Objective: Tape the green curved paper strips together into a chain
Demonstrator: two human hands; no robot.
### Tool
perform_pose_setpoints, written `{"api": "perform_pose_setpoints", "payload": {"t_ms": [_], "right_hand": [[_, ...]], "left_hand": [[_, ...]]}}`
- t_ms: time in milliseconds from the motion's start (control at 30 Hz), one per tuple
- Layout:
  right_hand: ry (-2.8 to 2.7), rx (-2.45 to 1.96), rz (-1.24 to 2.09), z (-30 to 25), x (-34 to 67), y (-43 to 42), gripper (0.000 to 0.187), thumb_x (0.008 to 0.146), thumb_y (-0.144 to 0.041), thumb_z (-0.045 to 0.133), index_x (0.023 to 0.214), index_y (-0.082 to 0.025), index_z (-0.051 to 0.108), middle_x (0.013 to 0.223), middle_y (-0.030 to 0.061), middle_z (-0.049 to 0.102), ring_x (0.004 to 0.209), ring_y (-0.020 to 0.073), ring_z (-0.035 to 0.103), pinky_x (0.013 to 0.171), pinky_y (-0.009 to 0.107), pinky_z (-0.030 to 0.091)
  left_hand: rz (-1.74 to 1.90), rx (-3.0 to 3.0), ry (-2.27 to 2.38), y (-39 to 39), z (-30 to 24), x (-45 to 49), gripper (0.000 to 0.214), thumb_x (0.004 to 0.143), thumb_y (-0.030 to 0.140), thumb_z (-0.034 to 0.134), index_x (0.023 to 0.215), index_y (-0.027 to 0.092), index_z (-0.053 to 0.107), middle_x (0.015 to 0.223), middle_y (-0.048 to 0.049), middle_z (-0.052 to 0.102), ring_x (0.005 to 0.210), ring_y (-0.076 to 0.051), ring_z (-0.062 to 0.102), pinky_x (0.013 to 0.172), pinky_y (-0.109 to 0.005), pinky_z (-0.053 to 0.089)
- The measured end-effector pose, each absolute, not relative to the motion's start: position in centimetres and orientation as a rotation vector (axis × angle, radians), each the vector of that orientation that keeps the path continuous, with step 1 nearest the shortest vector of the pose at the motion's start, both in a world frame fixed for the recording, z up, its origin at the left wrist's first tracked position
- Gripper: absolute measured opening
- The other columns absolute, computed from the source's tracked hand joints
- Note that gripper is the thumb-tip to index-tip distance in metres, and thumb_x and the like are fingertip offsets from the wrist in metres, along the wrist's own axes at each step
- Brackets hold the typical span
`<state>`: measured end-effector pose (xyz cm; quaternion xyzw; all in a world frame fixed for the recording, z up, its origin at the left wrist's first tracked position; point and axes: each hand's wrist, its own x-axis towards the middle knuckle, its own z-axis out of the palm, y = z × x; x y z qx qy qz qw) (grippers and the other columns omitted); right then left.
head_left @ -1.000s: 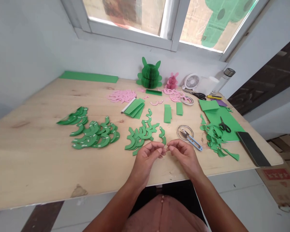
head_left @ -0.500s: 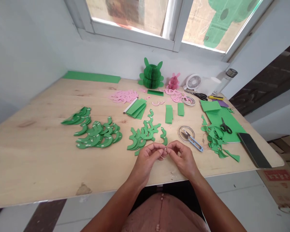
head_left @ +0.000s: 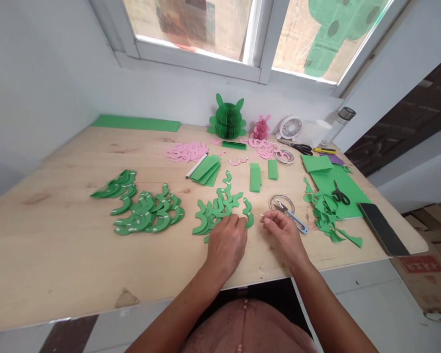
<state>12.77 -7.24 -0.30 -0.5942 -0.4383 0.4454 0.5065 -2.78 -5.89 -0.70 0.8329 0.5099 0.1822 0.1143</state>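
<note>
My left hand (head_left: 228, 242) is closed, knuckles up, at the near edge of a pile of green curved paper pieces (head_left: 213, 213). Its fingertips are hidden, so what they grip cannot be made out. Just right of it lies a wavy green paper strip (head_left: 248, 213) with small white patches. My right hand (head_left: 284, 238) pinches a small white bit (head_left: 262, 215), probably tape, between thumb and forefinger. Beside that hand are blue-handled thread snips (head_left: 296, 220), lying across a roll of clear tape (head_left: 271, 201).
More green curved pieces (head_left: 147, 215) with white patches lie at left. Green scraps (head_left: 327, 215), black scissors (head_left: 340, 192) and a phone (head_left: 382, 228) are at right. Behind stand a green honeycomb paper figure (head_left: 228, 120), a pink one (head_left: 260, 127) and a small fan (head_left: 291, 127).
My hands, fingertips together before, have separated. The left turned knuckles up and went to the green pile; the right moved slightly right with the white bit. The view tilted up slightly.
</note>
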Motion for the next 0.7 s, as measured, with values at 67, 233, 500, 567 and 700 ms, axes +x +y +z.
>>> {"api": "perform_pose_setpoints", "payload": {"t_ms": [67,233,500,567,700], "right_hand": [[-1.018,-1.418,1.070,-0.3,12.7,-7.1,0.027,0.071,-0.038,0.066,0.089,-0.020,0.060,0.082,0.0033,0.064,0.076,0.0162,0.058,0.069,0.028,0.044],[-1.014,-1.433,1.052,-0.4,12.6,-7.0,0.036,0.072,-0.037,0.064,0.104,-0.020,0.057,0.094,0.0070,0.065,0.082,0.0180,0.060,0.073,0.032,0.047],[-1.023,-1.418,1.014,-1.6,12.3,-6.9,0.041,0.074,-0.035,0.063,0.112,-0.022,0.054,0.102,0.0086,0.063,0.093,0.0207,0.060,0.082,0.038,0.049],[-1.020,-1.394,1.023,-1.7,12.1,-6.9,0.046,0.075,-0.033,0.063,0.117,-0.022,0.051,0.107,0.0092,0.060,0.095,0.0202,0.060,0.085,0.038,0.049],[-1.000,-1.392,1.000,-1.8,11.6,-6.3,0.056,0.075,-0.031,0.062,0.127,-0.026,0.042,0.115,0.0101,0.054,0.091,0.0186,0.060,0.082,0.038,0.051]], "left_hand": [[0.408,2.500,1.514,-5.6,-0.7,-2.3,0.021,0.082,0.010,0.045,0.093,0.015,0.062,0.090,-0.0117,0.063,0.084,-0.027,0.060,0.069,-0.038,0.046],[0.275,2.483,1.528,-4.9,-0.3,-1.9,0.021,0.081,0.008,0.044,0.090,0.018,0.060,0.095,-0.0103,0.061,0.082,-0.024,0.060,0.062,-0.032,0.045],[0.346,2.459,1.431,-4.4,0.8,-2.2,0.013,0.082,0.014,0.047,0.087,0.019,0.058,0.096,-0.0094,0.062,0.086,-0.025,0.060,0.065,-0.033,0.044],[0.381,2.467,1.406,-4.3,0.9,-2.3,0.013,0.081,0.014,0.048,0.089,0.019,0.058,0.094,-0.0086,0.063,0.088,-0.024,0.059,0.067,-0.033,0.045],[0.463,2.495,1.333,-3.9,1.0,-2.4,0.014,0.080,0.012,0.050,0.090,0.019,0.057,0.090,-0.0080,0.065,0.089,-0.025,0.059,0.072,-0.033,0.045]]}}
